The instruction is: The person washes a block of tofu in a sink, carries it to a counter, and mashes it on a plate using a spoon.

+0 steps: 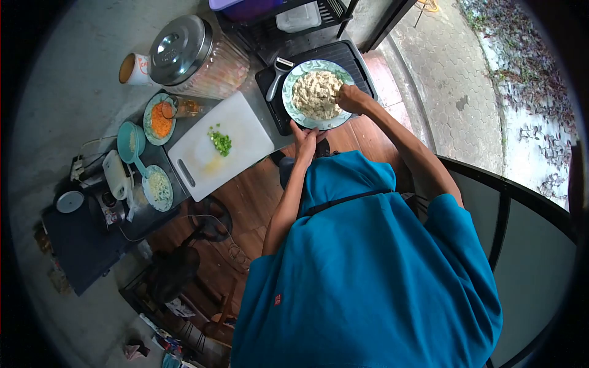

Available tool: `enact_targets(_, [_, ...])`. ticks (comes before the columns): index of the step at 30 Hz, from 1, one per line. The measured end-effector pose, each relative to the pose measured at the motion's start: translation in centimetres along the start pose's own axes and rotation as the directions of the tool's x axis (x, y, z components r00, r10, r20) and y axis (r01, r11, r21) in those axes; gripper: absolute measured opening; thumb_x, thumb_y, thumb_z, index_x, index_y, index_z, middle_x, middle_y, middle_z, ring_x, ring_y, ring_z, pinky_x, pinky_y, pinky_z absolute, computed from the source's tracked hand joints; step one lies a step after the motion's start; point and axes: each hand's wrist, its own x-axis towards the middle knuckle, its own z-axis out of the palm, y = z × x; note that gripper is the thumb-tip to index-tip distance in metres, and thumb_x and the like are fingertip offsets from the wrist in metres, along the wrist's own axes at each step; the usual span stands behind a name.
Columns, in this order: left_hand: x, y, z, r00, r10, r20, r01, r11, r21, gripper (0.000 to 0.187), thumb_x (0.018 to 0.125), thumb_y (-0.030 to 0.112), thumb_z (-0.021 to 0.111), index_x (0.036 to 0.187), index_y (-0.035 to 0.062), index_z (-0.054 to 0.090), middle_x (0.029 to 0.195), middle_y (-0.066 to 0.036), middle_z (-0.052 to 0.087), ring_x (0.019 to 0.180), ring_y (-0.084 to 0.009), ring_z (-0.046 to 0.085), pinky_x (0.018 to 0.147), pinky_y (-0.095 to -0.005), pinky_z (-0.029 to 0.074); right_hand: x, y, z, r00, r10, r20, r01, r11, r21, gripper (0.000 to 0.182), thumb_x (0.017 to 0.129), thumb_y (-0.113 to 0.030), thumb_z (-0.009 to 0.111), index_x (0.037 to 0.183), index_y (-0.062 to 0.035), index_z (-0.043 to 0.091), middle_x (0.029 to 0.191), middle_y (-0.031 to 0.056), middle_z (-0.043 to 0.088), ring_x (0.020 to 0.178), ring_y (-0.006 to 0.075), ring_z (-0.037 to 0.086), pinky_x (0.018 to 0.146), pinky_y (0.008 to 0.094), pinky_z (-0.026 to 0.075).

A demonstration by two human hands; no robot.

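Observation:
A patterned green-and-white plate (pixel 291 109) rests on a black ridged tray and carries a heap of pale, crumbly food (pixel 317 93). At the plate's near rim is my left hand (pixel 305 138), its thumb and fingers closed on the edge. My right hand (pixel 354 99) is closed at the right side of the heap; whatever its fingers hold is hidden. A peeler (pixel 277 80) with a grey handle lies left of the plate. Chopped green pieces (pixel 219 141) sit on the white cutting board (pixel 245 126), left of my left hand.
Left of the board stand a plate of shredded orange food (pixel 161 119), a glass mug (pixel 187 108), a teal strainer (pixel 131 142) and a dish of chopped white pieces (pixel 159 187). Behind it is a large lidded container (pixel 215 70). A black rack (pixel 334 8) borders the back.

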Motion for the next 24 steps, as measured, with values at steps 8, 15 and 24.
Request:
enact_targets(8, [-0.1,0.2,-0.4,1.0,-0.007,-0.024,0.007,1.0,-0.002,0.07,0.088,-0.006,0.039,0.136,0.0148,-0.006,0.108,-0.024,0.053,0.086,-0.0285,0.064,0.074,-0.0352,0.057,-1.9,3.1,-0.6,0.981,0.166,0.1,-0.186,0.952,0.243,0.024,0.082,-0.012,0.046,0.073,0.0037,0.062,0.073,0.0217,0.063,0.061,0.0325,0.063,0.057,0.0426,0.052])
enact_targets(15, [0.3,0.3,0.3,0.999,0.054,0.002,-0.054,0.998,0.037,0.07,0.088,-0.007,0.04,0.135,0.012,-0.009,0.114,-0.027,0.049,0.088,-0.0307,0.063,0.078,-0.036,0.057,-0.7,1.1,-0.6,0.999,0.043,-0.007,-0.044,0.991,-0.126,0.026,0.079,-0.01,0.048,0.091,0.0092,0.059,0.09,0.0315,0.061,0.083,0.0436,0.062,0.071,0.0454,0.053])
enact_targets(24, [-0.1,0.5,-0.4,0.999,-0.017,-0.051,0.018,1.0,0.019,0.081,0.088,-0.005,0.042,0.136,0.0126,-0.022,0.11,-0.025,0.051,0.085,-0.0272,0.064,0.075,-0.0329,0.057,-1.0,-2.3,-0.5,0.999,0.05,-0.002,-0.05,0.979,-0.196,0.023,0.08,-0.011,0.049,0.092,0.0039,0.062,0.093,0.0248,0.064,0.086,0.0367,0.064,0.07,0.0425,0.054])
